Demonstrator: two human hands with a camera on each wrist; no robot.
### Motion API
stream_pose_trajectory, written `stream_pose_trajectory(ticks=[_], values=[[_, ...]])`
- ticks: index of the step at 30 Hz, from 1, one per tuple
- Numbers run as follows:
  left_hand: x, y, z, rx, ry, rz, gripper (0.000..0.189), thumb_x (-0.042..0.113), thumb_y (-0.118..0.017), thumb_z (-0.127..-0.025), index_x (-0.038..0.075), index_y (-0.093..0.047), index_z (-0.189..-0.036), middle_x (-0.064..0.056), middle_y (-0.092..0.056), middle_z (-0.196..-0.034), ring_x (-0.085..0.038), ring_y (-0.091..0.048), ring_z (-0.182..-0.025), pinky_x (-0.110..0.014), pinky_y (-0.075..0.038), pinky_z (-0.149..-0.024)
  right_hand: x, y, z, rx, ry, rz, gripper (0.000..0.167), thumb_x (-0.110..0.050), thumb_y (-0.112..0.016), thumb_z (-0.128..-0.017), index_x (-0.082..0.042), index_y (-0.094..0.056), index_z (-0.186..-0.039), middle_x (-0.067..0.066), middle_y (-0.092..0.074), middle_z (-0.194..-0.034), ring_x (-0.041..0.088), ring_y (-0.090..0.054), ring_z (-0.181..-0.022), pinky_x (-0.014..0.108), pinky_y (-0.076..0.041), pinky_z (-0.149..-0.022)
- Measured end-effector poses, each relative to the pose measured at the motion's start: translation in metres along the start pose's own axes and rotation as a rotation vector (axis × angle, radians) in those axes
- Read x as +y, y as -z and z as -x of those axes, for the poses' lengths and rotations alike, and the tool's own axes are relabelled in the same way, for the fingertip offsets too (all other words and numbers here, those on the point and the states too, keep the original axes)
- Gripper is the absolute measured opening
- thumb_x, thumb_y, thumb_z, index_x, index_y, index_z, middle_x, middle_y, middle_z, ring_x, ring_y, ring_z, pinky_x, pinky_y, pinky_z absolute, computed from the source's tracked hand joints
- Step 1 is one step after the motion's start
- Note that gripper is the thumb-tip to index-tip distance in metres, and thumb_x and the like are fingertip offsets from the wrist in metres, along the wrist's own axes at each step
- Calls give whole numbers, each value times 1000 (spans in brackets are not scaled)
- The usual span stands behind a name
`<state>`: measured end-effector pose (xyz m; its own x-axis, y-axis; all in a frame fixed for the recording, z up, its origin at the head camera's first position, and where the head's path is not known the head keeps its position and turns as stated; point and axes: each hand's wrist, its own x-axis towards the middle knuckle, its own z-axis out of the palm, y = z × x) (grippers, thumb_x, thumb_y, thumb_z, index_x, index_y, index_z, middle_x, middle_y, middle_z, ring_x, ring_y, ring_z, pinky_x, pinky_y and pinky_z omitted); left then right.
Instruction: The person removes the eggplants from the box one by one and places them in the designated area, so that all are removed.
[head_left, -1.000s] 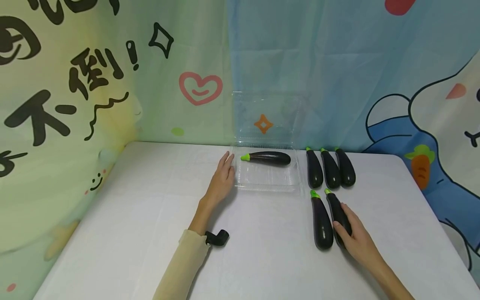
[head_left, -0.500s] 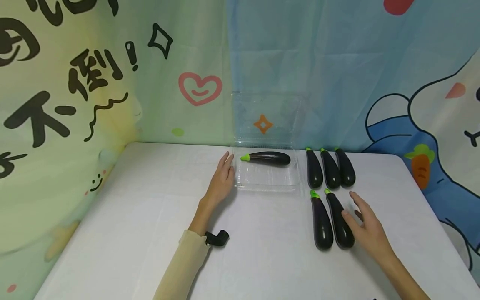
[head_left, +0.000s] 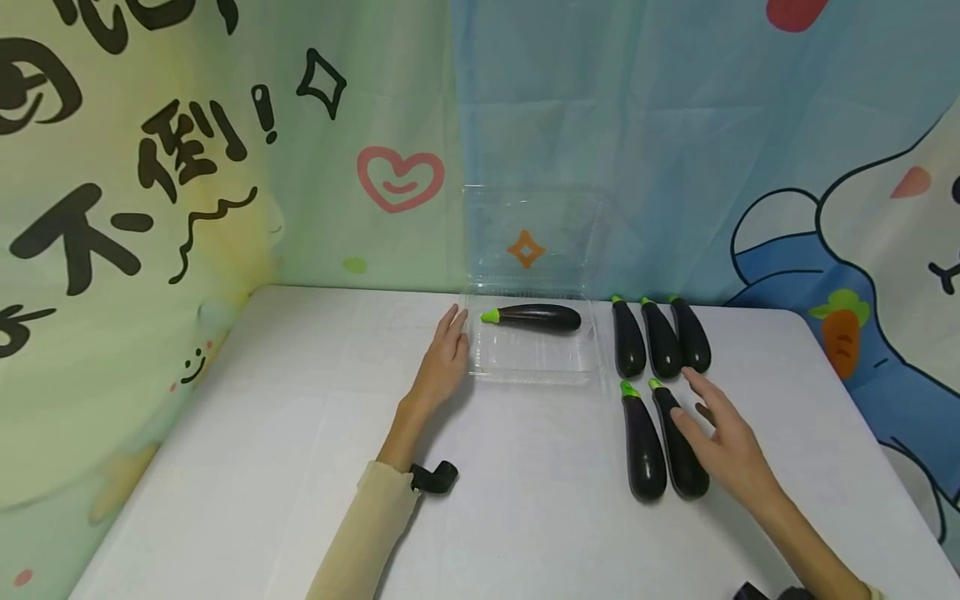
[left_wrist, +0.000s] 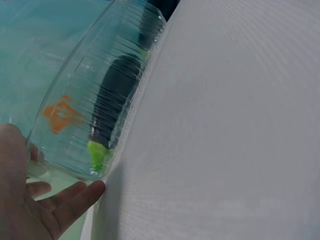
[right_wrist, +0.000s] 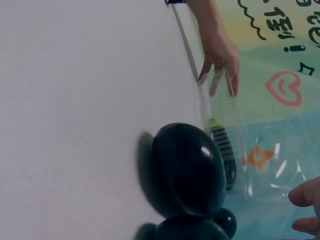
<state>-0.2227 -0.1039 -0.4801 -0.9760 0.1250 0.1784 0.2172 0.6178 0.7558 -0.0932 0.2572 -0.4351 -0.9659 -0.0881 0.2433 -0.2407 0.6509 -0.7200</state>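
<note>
A clear plastic clamshell box [head_left: 536, 358] stands with its lid raised, one dark eggplant [head_left: 540, 317] with a green stem end lying crosswise inside. My left hand [head_left: 442, 358] rests against the box's left side with straight fingers, its fingertips [left_wrist: 92, 192] at the wall in the left wrist view. Over the right front eggplant [head_left: 681, 462] hovers my right hand [head_left: 727, 442], fingers spread and holding nothing; its fingertips reach towards the back row. Another front eggplant [head_left: 643, 450] lies beside it. In the right wrist view, an eggplant [right_wrist: 187, 167] looms near the right fingertips [right_wrist: 305, 195].
Behind the front pair, three more eggplants [head_left: 662, 342] lie side by side, right of the box. Everything stands on a white-covered table [head_left: 285, 467]. A printed curtain [head_left: 675, 125] hangs directly behind its back edge, touching or close to the raised lid.
My right hand has let go of the right front eggplant, drawn off to the right, then moved forward towards the back row. The left hand stays at the box.
</note>
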Motion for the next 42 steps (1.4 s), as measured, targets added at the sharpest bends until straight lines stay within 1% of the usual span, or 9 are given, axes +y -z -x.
stream_pose_trajectory(ticks=[2,7,9,11,14,16,21,28,42], values=[[0,0,0,-1,3,-2,48,18,-32,-104,8,-34,-151,-9,-23,-161,-26,-28,-148,-45,-29,-119,-4,-1,-2,-14,11,-1,61,-13,-56,-98,-8,-29,-153,25,-33,-154,21,-27,-147,-9,-22,-95],[-1,0,0,1,5,-3,48,19,-32,-104,9,-34,-151,-9,-23,-161,-25,-28,-148,-45,-29,-119,-14,-6,-8,-32,76,15,53,-12,-57,-97,-6,-40,-147,24,-42,-148,-14,-26,-137,-8,-22,-96],[0,0,0,1,5,0,48,18,-33,-104,9,-34,-151,-9,-24,-161,-25,-28,-148,-45,-29,-119,-18,-8,-12,-40,97,33,49,-13,-58,-97,-7,-45,-144,22,-47,-146,-20,-27,-131,-7,-21,-96],[0,0,0,1,5,1,48,17,-33,-104,9,-34,-151,-9,-24,-161,-26,-28,-148,-45,-29,-119,-24,-10,-15,-64,103,48,47,-15,-58,-97,-9,-48,-143,20,-49,-145,-9,-34,-137,-4,-25,-100],[0,0,0,0,9,2,48,18,-33,-104,10,-34,-151,-8,-24,-161,-25,-27,-148,-45,-29,-119,-33,-13,-21,-104,109,96,46,-20,-58,-97,-12,-49,-142,15,-51,-145,19,-45,-137,4,-30,-106],[0,0,0,-2,12,-1,49,19,-33,-104,11,-34,-151,-7,-23,-162,-25,-27,-148,-45,-29,-119,-38,-15,-26,-134,117,112,46,-19,-58,-97,-11,-50,-141,15,-51,-145,35,-47,-131,22,-40,-109],[2,0,0,0,12,-10,48,19,-33,-104,10,-33,-151,-8,-23,-162,-25,-27,-148,-45,-29,-119,-51,-19,-41,-203,138,121,46,-15,-58,-97,-3,-48,-141,21,-48,-145,41,-46,-132,58,-45,-100],[1,0,1,1,11,-15,48,17,-33,-104,10,-34,-151,-7,-23,-162,-25,-27,-148,-45,-29,-119,-61,-23,-66,-239,226,127,45,-15,-57,-98,-4,-49,-141,20,-49,-144,39,-46,-133,57,-43,-102],[-1,0,0,3,-2,-6,48,16,-34,-104,8,-34,-151,-9,-23,-161,-25,-27,-148,-44,-29,-119,-66,-47,-126,-433,185,128,50,-24,-55,-99,-8,-44,-146,18,-44,-149,36,-47,-132,53,-47,-94]])
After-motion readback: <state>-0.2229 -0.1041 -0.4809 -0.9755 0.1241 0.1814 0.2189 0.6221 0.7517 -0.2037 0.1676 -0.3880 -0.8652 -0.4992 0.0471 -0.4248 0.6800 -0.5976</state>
